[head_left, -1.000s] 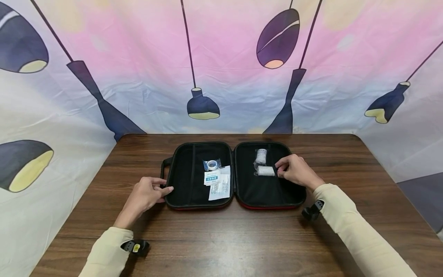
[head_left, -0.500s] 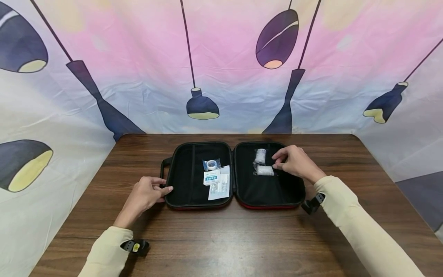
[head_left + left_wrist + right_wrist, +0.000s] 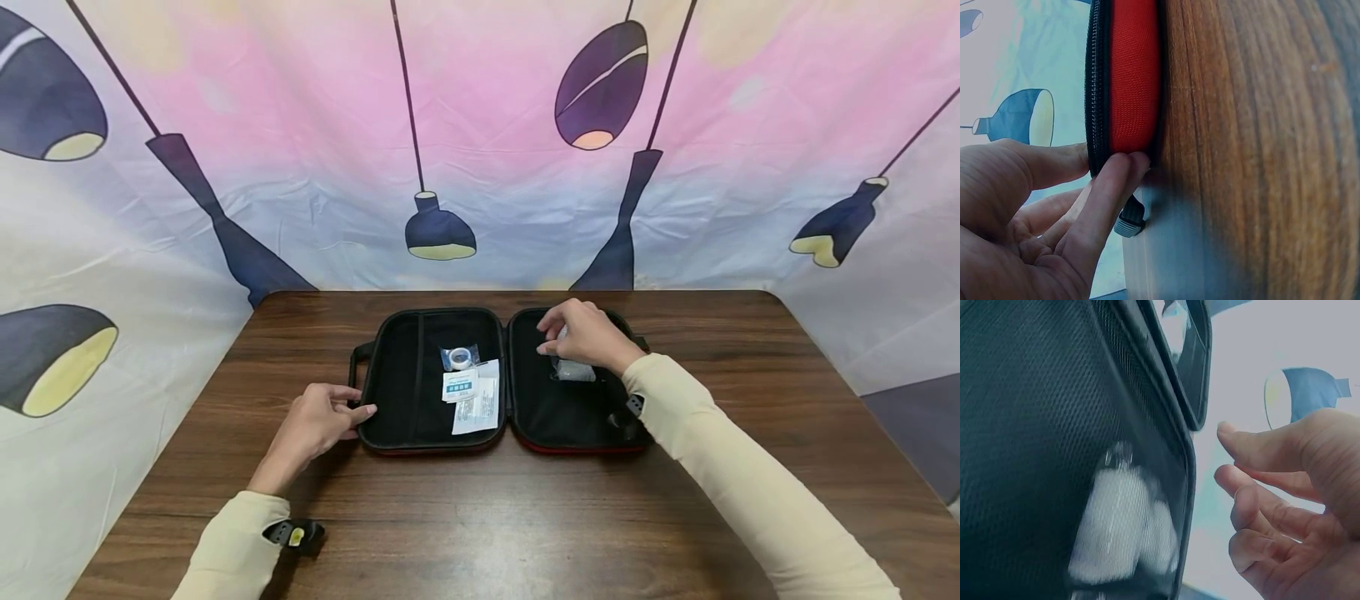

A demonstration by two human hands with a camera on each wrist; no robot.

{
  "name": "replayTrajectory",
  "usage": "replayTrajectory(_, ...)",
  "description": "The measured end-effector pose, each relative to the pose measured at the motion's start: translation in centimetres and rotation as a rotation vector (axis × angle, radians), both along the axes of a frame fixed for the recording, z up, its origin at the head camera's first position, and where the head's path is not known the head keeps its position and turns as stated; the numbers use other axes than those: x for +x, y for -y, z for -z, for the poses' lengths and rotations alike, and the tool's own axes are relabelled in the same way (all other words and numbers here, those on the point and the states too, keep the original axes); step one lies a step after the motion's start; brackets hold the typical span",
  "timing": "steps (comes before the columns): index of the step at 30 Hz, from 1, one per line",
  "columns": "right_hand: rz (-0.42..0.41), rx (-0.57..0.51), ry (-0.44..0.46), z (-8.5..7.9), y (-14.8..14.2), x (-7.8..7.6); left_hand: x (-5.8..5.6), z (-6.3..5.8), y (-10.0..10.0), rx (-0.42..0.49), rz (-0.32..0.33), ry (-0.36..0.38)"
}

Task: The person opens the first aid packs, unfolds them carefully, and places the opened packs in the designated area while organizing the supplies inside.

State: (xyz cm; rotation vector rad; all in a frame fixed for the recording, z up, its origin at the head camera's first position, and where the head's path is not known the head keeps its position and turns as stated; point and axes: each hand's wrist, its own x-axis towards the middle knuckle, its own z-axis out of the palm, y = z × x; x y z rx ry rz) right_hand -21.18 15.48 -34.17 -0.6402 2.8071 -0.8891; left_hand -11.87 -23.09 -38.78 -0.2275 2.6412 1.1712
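Spanning left to right across the wooden table (image 3: 442, 517), the open black case (image 3: 390, 375) lies flat, its long axis sideways and its handle (image 3: 360, 362) pointing left. The left hand (image 3: 318, 417) pinches the case's left edge, thumb on the zipped rim and fingers against the red side. Above the right half, the right hand (image 3: 588, 333) grasps nothing, its fingers loosely bent and thumb apart from them. Beneath it, one bandage roll (image 3: 576, 372) lies lengthwise left to right; a second roll (image 3: 1161, 537) sits just beyond, mostly hidden. The left half holds a wrapped tape ring (image 3: 460, 358) and white packets (image 3: 477, 407).
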Motion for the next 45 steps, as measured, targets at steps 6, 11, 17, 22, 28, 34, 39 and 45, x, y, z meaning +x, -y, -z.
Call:
replayTrajectory(6,-0.023,0.022,0.015,0.5,3.1,-0.5,0.0,0.1,0.0,-0.002,-0.001,0.002)
replayTrajectory(11,-0.058,0.044,0.009,0.9,5.0,-0.7,-0.1,0.2,-0.1,-0.005,-0.011,0.009)
replayTrajectory(17,-0.085,0.053,0.006,1.2,6.9,-0.8,-0.1,0.1,-0.1,-0.014,-0.012,0.004)
replayTrajectory(22,-0.098,0.063,0.009,1.6,8.4,-1.0,-0.1,0.0,0.1,-0.01,-0.007,-0.001)
replayTrajectory(28,-0.091,0.104,0.011,2.3,10.0,-1.3,0.0,0.1,0.1,-0.006,-0.016,0.001)
replayTrajectory(34,-0.073,0.135,0.023,3.1,11.1,-1.6,0.1,0.1,0.0,0.009,-0.02,0.004)
replayTrajectory(39,-0.061,0.148,0.048,3.5,11.6,-1.9,0.1,0.1,0.1,0.013,-0.019,0.001)
replayTrajectory(45,-0.047,0.185,0.063,4.0,11.7,-2.1,0.1,0.2,-0.1,0.004,-0.028,0.014)
